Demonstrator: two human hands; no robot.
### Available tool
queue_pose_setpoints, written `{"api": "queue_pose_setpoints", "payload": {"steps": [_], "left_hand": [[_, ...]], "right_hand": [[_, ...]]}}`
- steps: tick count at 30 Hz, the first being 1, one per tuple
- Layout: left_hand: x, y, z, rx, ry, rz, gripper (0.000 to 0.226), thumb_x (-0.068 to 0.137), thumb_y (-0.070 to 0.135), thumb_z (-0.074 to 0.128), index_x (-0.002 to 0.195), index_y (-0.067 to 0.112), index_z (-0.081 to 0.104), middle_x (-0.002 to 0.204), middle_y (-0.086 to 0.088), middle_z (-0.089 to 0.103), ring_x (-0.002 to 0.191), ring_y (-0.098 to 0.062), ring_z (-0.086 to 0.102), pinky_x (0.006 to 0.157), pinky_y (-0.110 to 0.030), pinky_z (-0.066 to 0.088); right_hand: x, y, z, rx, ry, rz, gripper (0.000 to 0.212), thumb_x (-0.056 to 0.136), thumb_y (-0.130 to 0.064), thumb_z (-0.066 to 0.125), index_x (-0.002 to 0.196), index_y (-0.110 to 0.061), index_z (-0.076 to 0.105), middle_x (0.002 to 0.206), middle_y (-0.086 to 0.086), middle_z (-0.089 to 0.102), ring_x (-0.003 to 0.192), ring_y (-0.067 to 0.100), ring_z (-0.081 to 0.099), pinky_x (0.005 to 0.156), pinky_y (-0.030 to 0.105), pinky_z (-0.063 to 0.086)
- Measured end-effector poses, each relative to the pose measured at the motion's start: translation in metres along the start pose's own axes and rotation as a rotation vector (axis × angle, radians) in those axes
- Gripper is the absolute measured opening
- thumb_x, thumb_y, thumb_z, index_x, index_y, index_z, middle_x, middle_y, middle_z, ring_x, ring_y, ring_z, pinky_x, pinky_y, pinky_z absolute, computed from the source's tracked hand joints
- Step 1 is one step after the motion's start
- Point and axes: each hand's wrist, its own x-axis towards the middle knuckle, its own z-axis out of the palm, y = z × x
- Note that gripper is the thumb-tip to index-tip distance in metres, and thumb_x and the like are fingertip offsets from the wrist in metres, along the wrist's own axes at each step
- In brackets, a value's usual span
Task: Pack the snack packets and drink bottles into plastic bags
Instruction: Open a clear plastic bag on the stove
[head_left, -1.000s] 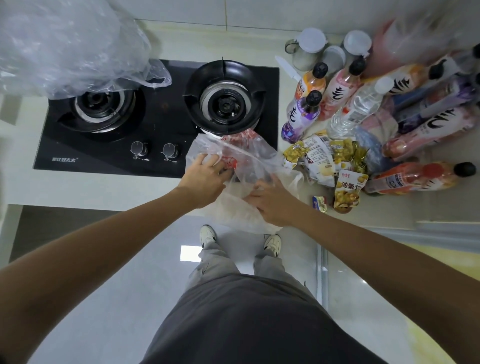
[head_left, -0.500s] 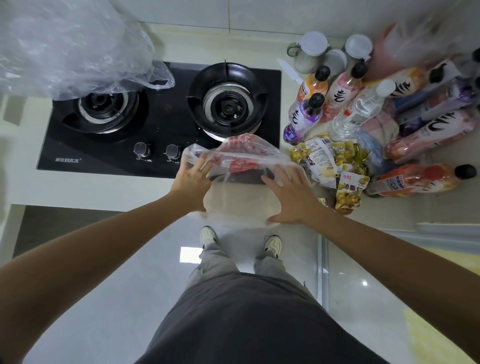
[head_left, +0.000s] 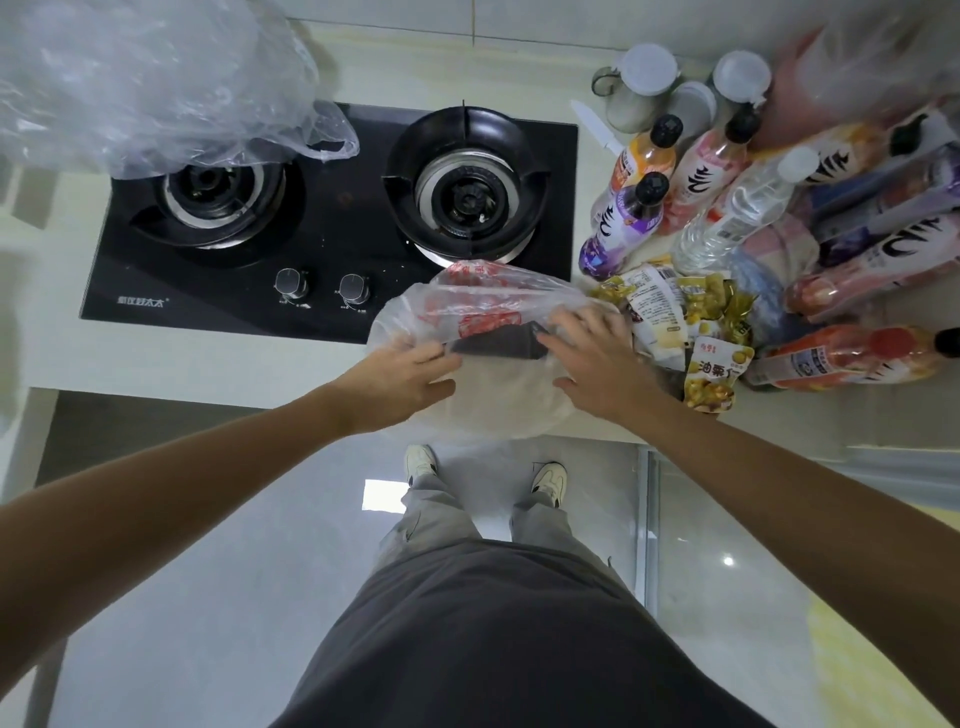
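A clear plastic bag with red print lies at the counter's front edge, its mouth spread between my hands. My left hand pinches the bag's left rim. My right hand has straight, spread fingers pushed against the right side of the mouth, thumb apart. Yellow snack packets lie in a heap just right of my right hand, one nearest the edge. Drink bottles stand behind them: purple, orange, pink and a clear water bottle. More lie at the far right, one red.
A black two-burner gas stove sits behind the bag. A large crumpled clear bag covers the back left. White-lidded jars and a white knife stand at the back right. The counter edge drops to the floor.
My hands have moved apart and pulled the bag's mouth wide open. My right hand slid from the bag's lower part up to its right rim, fingers now straight.
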Motion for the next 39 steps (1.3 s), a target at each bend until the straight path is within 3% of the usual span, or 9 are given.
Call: {"api": "queue_pose_setpoints", "payload": {"steps": [4,6,9,14,18,22,33,36,39], "left_hand": [[0.007,-0.002,-0.011,-0.045,-0.003,-0.015,0.026,0.08,-0.002,0.064,0.103,0.01,0.065,0.112,-0.01,0.06,0.09,-0.026,0.055,0.049,-0.033,0.045],[0.017,0.0,-0.03,-0.043,-0.17,-0.132,0.036,0.077,-0.001,0.066,0.111,0.011,0.064,0.111,-0.009,0.062,0.085,-0.026,0.06,0.044,-0.031,0.038],[0.029,0.013,-0.053,0.025,-0.426,-0.341,0.043,0.083,0.001,0.061,0.124,0.014,0.058,0.114,-0.007,0.062,0.096,-0.024,0.062,0.053,-0.033,0.032],[0.029,0.021,-0.054,0.046,-0.251,-0.144,0.034,0.054,-0.005,0.072,0.083,0.014,0.07,0.079,-0.002,0.066,0.094,-0.026,0.061,0.062,-0.032,0.048],[0.02,0.004,-0.011,-0.076,-0.361,-0.046,0.051,0.076,0.001,0.067,0.124,0.019,0.067,0.118,-0.005,0.07,0.11,-0.027,0.063,0.103,-0.04,0.048],[0.022,-0.01,0.006,-0.036,-0.488,-0.187,0.059,0.097,0.038,0.06,0.151,0.027,0.04,0.154,-0.002,0.047,0.142,-0.029,0.043,0.117,-0.048,0.033],[0.044,-0.008,0.01,0.058,-0.451,-0.555,0.08,0.093,0.066,0.05,0.157,0.028,0.021,0.15,-0.027,0.038,0.142,-0.048,0.032,0.121,-0.061,0.019],[0.053,-0.005,0.013,-0.034,-0.423,-0.655,0.061,0.097,0.061,0.046,0.148,0.029,0.035,0.149,-0.028,0.038,0.141,-0.052,0.03,0.12,-0.063,0.02],[0.056,-0.004,0.02,-0.097,-0.419,-0.748,0.043,0.1,0.057,0.036,0.13,0.029,0.052,0.137,-0.02,0.046,0.131,-0.049,0.038,0.114,-0.063,0.025]], "right_hand": [[0.008,-0.007,0.008,0.099,-0.007,-0.056,0.054,0.08,-0.011,0.071,0.133,-0.02,0.061,0.137,-0.002,0.054,0.126,0.028,0.046,0.098,0.052,0.041],[0.013,-0.008,0.009,0.17,-0.073,-0.072,0.058,0.083,-0.015,0.064,0.14,-0.021,0.057,0.145,-0.004,0.052,0.136,0.028,0.041,0.109,0.055,0.036],[0.019,-0.01,0.013,0.271,-0.178,-0.052,0.062,0.092,-0.043,0.048,0.151,-0.025,0.048,0.157,-0.006,0.045,0.149,0.029,0.029,0.118,0.062,0.022],[0.03,-0.012,0.02,0.294,-0.214,-0.014,0.075,0.093,-0.064,0.026,0.154,-0.024,0.041,0.157,-0.003,0.044,0.148,0.027,0.031,0.117,0.065,0.022],[0.031,-0.015,0.025,0.267,-0.199,-0.029,0.067,0.097,-0.054,0.053,0.155,-0.021,0.04,0.158,-0.002,0.043,0.145,0.028,0.033,0.118,0.064,0.022],[0.027,-0.013,0.026,0.388,-0.203,-0.022,0.065,0.098,-0.047,0.061,0.156,-0.024,0.042,0.156,-0.003,0.047,0.144,0.027,0.035,0.118,0.059,0.025],[0.019,-0.019,0.035,0.393,-0.245,-0.017,0.03,0.104,-0.038,0.049,0.121,-0.018,0.062,0.117,0.001,0.068,0.119,0.028,0.056,0.115,0.053,0.023],[0.015,-0.02,0.038,0.401,-0.214,-0.063,0.039,0.103,-0.038,0.035,0.109,-0.019,0.067,0.116,0.0,0.068,0.119,0.029,0.057,0.115,0.054,0.021],[0.011,-0.019,0.038,0.45,-0.202,-0.079,0.023,0.103,-0.027,0.052,0.095,-0.019,0.072,0.111,-0.008,0.069,0.124,0.02,0.055,0.118,0.05,0.012]]}}
